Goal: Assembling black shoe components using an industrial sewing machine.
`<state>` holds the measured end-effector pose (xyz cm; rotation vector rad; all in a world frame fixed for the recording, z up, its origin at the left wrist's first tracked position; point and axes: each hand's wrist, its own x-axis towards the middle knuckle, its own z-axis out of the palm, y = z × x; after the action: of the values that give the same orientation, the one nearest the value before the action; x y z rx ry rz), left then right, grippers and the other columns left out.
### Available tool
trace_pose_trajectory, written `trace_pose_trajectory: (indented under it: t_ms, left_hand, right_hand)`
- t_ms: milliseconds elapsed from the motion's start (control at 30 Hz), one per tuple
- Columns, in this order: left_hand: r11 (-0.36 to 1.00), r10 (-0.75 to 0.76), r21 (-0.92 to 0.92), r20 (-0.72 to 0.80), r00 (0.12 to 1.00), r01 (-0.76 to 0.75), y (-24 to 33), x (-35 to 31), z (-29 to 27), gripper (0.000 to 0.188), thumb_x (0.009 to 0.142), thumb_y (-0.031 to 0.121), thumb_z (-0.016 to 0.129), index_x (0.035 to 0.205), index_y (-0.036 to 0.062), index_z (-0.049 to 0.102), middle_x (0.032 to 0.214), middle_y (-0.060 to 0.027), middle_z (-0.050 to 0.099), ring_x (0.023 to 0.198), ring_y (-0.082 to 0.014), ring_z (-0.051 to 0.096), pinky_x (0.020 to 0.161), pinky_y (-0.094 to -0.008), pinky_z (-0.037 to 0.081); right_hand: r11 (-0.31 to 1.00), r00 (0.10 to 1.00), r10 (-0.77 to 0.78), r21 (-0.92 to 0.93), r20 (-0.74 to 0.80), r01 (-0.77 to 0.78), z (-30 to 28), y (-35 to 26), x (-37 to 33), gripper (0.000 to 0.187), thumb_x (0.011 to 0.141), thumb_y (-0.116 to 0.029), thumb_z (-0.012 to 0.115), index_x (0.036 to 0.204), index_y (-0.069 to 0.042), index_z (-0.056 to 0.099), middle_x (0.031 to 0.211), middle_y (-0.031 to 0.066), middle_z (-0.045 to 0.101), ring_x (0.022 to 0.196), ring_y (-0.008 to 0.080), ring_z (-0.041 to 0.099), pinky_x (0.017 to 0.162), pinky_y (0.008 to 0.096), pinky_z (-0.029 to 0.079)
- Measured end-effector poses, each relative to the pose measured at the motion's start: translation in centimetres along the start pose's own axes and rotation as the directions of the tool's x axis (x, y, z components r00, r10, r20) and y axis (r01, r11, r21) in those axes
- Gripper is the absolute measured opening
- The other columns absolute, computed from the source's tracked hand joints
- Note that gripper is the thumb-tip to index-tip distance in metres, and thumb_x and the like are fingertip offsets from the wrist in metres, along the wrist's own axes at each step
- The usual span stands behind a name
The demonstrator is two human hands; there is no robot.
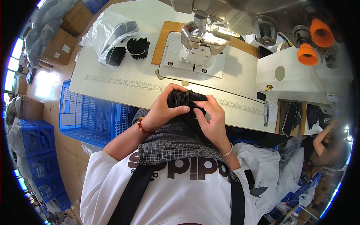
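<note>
Both my hands hold a thick stack of small black fabric pieces (178, 99) close to my body, at the front edge of the sewing table. My left hand (165, 107) wraps the stack's left side, thumb across its near face and fingers over the top. At the stack's right end, my right hand (213, 116) pinches it between thumb and fingers. Beyond, the sewing machine's clamp head (202, 39) stands over a white plate (176, 67). A tied black bundle (138, 48) lies on the table to the left, beside a clear plastic bag (103, 35) with more dark pieces.
A ruler strip (123, 81) runs along the table. Blue crates (84, 116) stand on the floor at left, with cardboard boxes (58, 47) farther back. Orange cones (307, 55) hang at upper right. Thread snips (266, 112) lie near the right edge. Another person (332, 146) sits at far right.
</note>
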<state>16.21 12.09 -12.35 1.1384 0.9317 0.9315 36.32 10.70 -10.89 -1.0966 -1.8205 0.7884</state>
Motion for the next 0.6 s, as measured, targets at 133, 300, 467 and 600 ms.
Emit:
trace_pose_trajectory:
  t_ms: [133,300,467,600]
  left_hand:
    - [1.0,-0.008,-0.015,0.001,1.0,0.008,0.0,0.0,0.1,0.052,0.083,0.009,0.079,0.126,0.0058,0.05,0.115,-0.0057,0.059,0.104,-0.0125,0.057,0.094,-0.0289,0.048]
    - [0.999,0.009,0.053,-0.053,0.999,-0.006,0.0,0.2,0.5,0.05,0.079,0.01,0.082,0.12,0.0068,0.052,0.111,-0.0025,0.06,0.101,-0.0089,0.057,0.09,-0.0269,0.049]
    - [0.993,0.06,0.104,-0.058,0.997,-0.054,0.4,0.1,0.8,0.047,0.078,0.006,0.08,0.117,0.0067,0.053,0.107,-0.0025,0.061,0.099,-0.009,0.058,0.089,-0.0267,0.05]
    - [0.988,0.054,0.151,-0.084,0.995,-0.041,0.7,0.2,0.9,0.046,0.077,0.005,0.08,0.116,0.0063,0.055,0.108,-0.0034,0.062,0.1,-0.0103,0.059,0.09,-0.0274,0.05]
  right_hand:
    - [1.0,1.0,0.016,-0.006,-0.027,-0.016,0.2,0.1,-0.1,0.015,0.083,-0.003,0.07,0.098,-0.001,0.067,0.098,0.0138,0.061,0.083,0.0303,0.063,0.071,0.0351,0.05]
    - [0.999,0.998,0.02,-0.026,-0.053,-0.021,0.7,0.3,-0.2,0.015,0.082,-0.002,0.07,0.096,-0.002,0.067,0.097,0.0134,0.061,0.083,0.0298,0.063,0.07,0.0348,0.05]
    - [0.998,0.997,-0.007,-0.058,-0.079,0.002,1.0,0.4,-0.2,0.014,0.081,-0.001,0.07,0.094,-0.003,0.067,0.092,0.0121,0.06,0.081,0.0295,0.063,0.069,0.0363,0.05]
    - [0.999,0.995,-0.007,-0.043,-0.097,0.002,1.1,0.4,-0.2,0.012,0.081,-0.001,0.07,0.091,-0.002,0.065,0.091,0.0125,0.06,0.079,0.0292,0.062,0.069,0.036,0.05]
